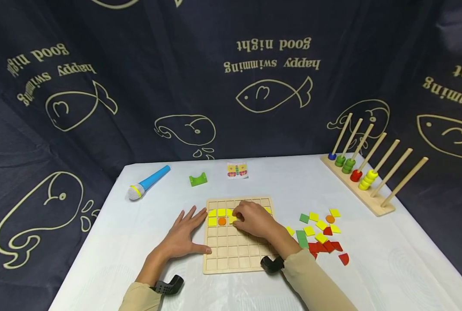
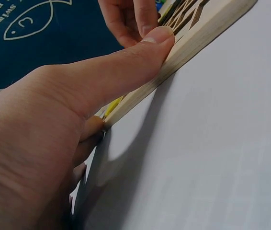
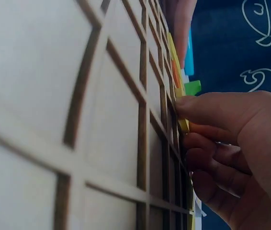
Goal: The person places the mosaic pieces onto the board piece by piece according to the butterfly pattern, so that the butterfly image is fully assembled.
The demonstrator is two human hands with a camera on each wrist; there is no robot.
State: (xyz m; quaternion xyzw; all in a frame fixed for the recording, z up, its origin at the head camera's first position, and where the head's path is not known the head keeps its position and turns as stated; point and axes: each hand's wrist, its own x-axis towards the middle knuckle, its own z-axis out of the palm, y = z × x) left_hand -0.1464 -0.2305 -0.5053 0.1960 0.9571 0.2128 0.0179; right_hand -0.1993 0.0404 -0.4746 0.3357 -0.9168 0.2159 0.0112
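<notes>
A wooden grid board (image 1: 227, 252) lies flat on the table, with yellow tiles in its upper rows and an orange round piece (image 1: 221, 221) in the second row. Fingers spread, my left hand (image 1: 182, 236) rests along the board's left side; its thumb (image 2: 121, 69) lies on the board's edge in the left wrist view. Over the second row, my right hand (image 1: 256, 219) pinches a yellow tile (image 1: 232, 220) between thumb and fingers, just right of the orange piece. The right hand hides part of the top rows.
Loose yellow, green, red and orange pieces (image 1: 321, 238) lie right of the board. Behind it are a butterfly picture card (image 1: 237, 170), a green notched block (image 1: 198, 179) and a blue toy microphone (image 1: 149, 182). A bead counting rack (image 1: 364, 190) stands at the right.
</notes>
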